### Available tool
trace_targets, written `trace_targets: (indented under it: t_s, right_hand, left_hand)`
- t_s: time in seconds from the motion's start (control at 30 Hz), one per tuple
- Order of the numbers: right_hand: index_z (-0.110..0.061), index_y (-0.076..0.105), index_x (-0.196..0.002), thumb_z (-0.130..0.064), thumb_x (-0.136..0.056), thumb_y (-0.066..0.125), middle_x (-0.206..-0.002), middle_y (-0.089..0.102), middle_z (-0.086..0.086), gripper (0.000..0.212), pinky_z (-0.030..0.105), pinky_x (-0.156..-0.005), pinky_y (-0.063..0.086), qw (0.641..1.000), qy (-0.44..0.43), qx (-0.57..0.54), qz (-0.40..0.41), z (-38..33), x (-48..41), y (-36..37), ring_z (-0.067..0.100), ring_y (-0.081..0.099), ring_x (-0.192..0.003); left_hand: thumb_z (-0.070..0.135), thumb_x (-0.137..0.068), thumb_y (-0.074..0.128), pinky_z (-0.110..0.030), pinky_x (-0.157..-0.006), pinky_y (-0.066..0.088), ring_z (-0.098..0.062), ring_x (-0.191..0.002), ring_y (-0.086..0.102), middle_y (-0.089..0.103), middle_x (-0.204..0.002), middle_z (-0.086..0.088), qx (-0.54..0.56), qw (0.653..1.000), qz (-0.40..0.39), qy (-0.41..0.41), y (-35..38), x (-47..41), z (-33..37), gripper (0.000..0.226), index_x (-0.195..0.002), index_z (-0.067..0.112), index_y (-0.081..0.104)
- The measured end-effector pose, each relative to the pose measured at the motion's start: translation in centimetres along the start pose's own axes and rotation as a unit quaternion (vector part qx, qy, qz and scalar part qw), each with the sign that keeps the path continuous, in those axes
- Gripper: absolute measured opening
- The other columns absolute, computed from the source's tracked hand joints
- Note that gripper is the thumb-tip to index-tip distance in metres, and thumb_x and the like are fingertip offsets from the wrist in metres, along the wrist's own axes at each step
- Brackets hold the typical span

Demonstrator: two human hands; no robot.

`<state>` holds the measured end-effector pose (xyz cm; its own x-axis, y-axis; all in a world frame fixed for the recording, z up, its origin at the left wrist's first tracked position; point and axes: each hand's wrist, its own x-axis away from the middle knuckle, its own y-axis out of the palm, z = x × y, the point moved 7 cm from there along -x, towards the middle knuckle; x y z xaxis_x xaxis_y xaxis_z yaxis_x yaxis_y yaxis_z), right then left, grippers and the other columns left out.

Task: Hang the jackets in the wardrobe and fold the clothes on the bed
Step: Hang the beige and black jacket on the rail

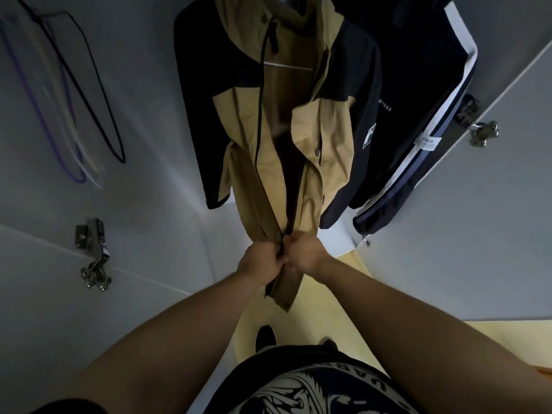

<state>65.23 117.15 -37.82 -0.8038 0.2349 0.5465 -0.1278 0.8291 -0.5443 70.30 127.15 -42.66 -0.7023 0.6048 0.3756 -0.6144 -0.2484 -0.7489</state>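
A tan and black jacket [298, 121] hangs on a hanger inside the wardrobe, its front open down to the hem. My left hand [261, 262] grips the left front edge near the hem. My right hand [304, 253] pinches the right front edge against it, at the bottom of the zip. To its right hangs a dark navy jacket [418, 94] with white and blue stripes.
Several empty hangers [68, 115] hang at the left of the wardrobe. Open white wardrobe doors with metal hinges [94, 255] stand at both sides. Yellow floor [313, 312] and my feet show below.
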Motion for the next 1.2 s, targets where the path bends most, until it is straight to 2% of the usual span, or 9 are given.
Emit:
trace_targets:
  t_s: [0.1,0.23,0.3,0.37,0.47,0.6,0.87,1.07,1.2]
  right_hand:
    - [-0.012,0.054,-0.075,-0.015,-0.102,0.042,-0.06,0.054,0.006,0.03,0.024,-0.044,0.033,0.961,0.112,-0.253,0.015,0.5,-0.6,-1.3,0.018,0.046,-0.049]
    - [-0.013,0.05,-0.074,-0.012,-0.103,0.04,-0.06,0.047,0.007,0.03,0.022,-0.04,0.027,0.927,0.091,-0.355,0.075,-1.9,-1.6,-5.9,0.017,0.04,-0.045]
    - [-0.015,0.049,-0.073,-0.016,-0.104,0.04,-0.059,0.044,0.004,0.032,0.017,-0.037,0.025,0.924,0.077,-0.363,0.094,-3.4,-1.5,-8.4,0.014,0.037,-0.041]
    - [-0.015,0.049,-0.074,-0.019,-0.104,0.04,-0.06,0.043,0.002,0.032,0.018,-0.039,0.024,0.93,0.064,-0.349,0.098,-4.4,-1.3,-9.9,0.014,0.035,-0.043]
    - [-0.012,0.051,-0.076,-0.017,-0.103,0.042,-0.061,0.045,0.005,0.029,0.025,-0.044,0.023,0.939,0.058,-0.327,0.091,-4.6,-1.1,-10.0,0.016,0.034,-0.047]
    - [-0.01,0.056,-0.076,-0.013,-0.1,0.044,-0.066,0.05,0.011,0.027,0.024,-0.041,0.025,0.948,0.066,-0.307,0.06,-4.3,-0.9,-8.1,0.014,0.034,-0.041]
    - [-0.013,0.057,-0.074,-0.018,-0.103,0.047,-0.059,0.046,0.002,0.031,0.021,-0.037,0.028,0.952,0.029,-0.285,0.107,-6.6,-0.3,-11.1,0.013,0.037,-0.043]
    - [-0.017,0.06,-0.084,-0.029,-0.104,0.046,-0.062,0.044,-0.001,0.028,0.027,-0.048,0.032,0.933,-0.06,-0.315,0.166,-10.2,0.8,-14.9,0.014,0.04,-0.052]
    - [-0.016,0.059,-0.081,-0.029,-0.104,0.045,-0.061,0.047,-0.001,0.03,0.029,-0.05,0.031,0.932,-0.049,-0.313,0.176,-9.9,0.7,-15.4,0.016,0.041,-0.053]
  left_hand:
    - [0.048,-0.096,0.061,-0.037,-0.076,0.054,-0.021,-0.081,0.063,0.064,-0.079,-0.001,-0.006,1.0,-0.017,-0.013,-0.1,-0.7,-0.6,0.036,-0.076,0.018,0.061]
    - [0.044,-0.096,0.064,-0.031,-0.065,0.044,-0.019,-0.076,0.057,0.054,-0.075,0.002,-0.066,0.996,-0.037,-0.042,-0.5,-1.1,-2.2,0.038,-0.069,0.021,0.05]
    - [0.045,-0.097,0.063,-0.03,-0.063,0.039,-0.018,-0.076,0.055,0.051,-0.075,0.003,-0.078,0.994,-0.049,-0.066,-0.5,-1.0,-3.0,0.04,-0.069,0.021,0.047]
    - [0.052,-0.096,0.061,-0.031,-0.063,0.043,-0.018,-0.075,0.057,0.053,-0.075,0.001,-0.059,0.995,-0.042,-0.07,-1.1,-1.1,-2.3,0.042,-0.071,0.019,0.049]
    - [0.067,-0.092,0.052,-0.035,-0.067,0.054,-0.019,-0.07,0.062,0.062,-0.073,0.0,0.016,0.998,0.05,-0.021,-4.3,-2.4,1.9,0.05,-0.078,0.019,0.057]
    - [0.046,-0.101,0.052,-0.04,-0.076,0.056,-0.025,-0.083,0.064,0.066,-0.085,-0.002,0.05,0.99,0.127,0.039,-8.2,-3.9,6.5,0.031,-0.094,0.018,0.061]
    - [0.041,-0.099,0.058,-0.043,-0.084,0.058,-0.027,-0.086,0.066,0.068,-0.089,-0.004,0.007,0.996,0.091,0.021,-6.7,-5.0,3.5,0.027,-0.087,0.018,0.065]
    - [0.044,-0.098,0.058,-0.044,-0.084,0.059,-0.025,-0.085,0.066,0.066,-0.087,-0.002,-0.001,0.995,0.094,-0.019,-7.3,-5.2,2.3,0.027,-0.084,0.021,0.062]
    - [0.072,-0.088,0.049,-0.042,-0.072,0.061,-0.02,-0.071,0.066,0.063,-0.074,0.003,0.025,0.99,0.136,0.019,-10.4,-5.4,5.6,0.047,-0.082,0.026,0.055]
